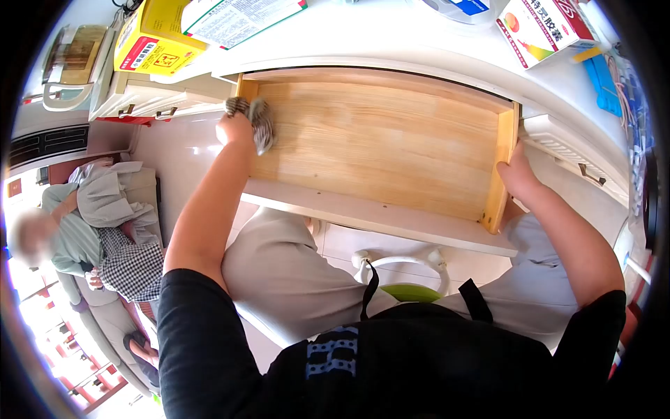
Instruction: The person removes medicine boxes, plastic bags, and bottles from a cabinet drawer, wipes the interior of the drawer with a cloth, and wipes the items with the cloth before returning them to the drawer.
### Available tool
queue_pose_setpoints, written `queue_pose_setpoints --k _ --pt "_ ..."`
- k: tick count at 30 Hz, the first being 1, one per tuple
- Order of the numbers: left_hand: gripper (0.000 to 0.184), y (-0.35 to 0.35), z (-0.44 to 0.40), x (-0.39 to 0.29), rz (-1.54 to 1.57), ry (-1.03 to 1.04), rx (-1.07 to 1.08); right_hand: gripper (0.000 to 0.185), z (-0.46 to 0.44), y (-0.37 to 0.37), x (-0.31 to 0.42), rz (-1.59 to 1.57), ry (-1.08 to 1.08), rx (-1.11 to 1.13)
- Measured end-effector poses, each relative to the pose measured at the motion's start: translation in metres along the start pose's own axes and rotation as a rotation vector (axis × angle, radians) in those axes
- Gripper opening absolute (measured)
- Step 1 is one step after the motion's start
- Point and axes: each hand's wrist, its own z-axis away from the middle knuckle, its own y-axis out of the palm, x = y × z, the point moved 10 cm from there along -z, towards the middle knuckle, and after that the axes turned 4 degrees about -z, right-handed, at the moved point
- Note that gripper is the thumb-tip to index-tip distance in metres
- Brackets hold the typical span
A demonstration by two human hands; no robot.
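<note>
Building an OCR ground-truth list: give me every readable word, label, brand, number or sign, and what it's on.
"特灵胶囊": white-and-red box, top right; red-corner lettering cut off.
Yellow box: red-band characters too small to read surely.
White-and-green box: print too small.
Blue label, top edge: unreadable.
Black shirt: blue print, unclear whether letters.
Drawer: none visible.

Left arm reaches forward, elbow slightly bent, left hand (236, 130) closed in a grip, well ahead of the torso. Right arm bent at the elbow, forearm angled forward and inward, right hand (516, 174) with thumb raised, fingers mostly hidden.
</note>
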Motion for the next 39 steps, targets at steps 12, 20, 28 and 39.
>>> queue_pose_setpoints --k 12,20,28,39 --pt "0.039 0.068 -0.028 -0.078 -0.122 0.332 -0.09 0.069 0.007 -0.005 0.025 -0.099 0.087 0.133" --pt "0.033 0.088 0.048 -0.131 0.079 0.465 -0.012 0.068 0.006 -0.003 0.027 -0.11 0.085 0.136" --pt "0.035 0.112 0.214 -0.227 0.232 0.912 0.124 0.07 0.001 0.006 0.001 0.122 -0.028 0.082" --pt "0.037 0.149 0.339 -0.276 0.11 1.221 0.745 0.072 0.009 0.004 0.014 0.188 0.068 0.189"
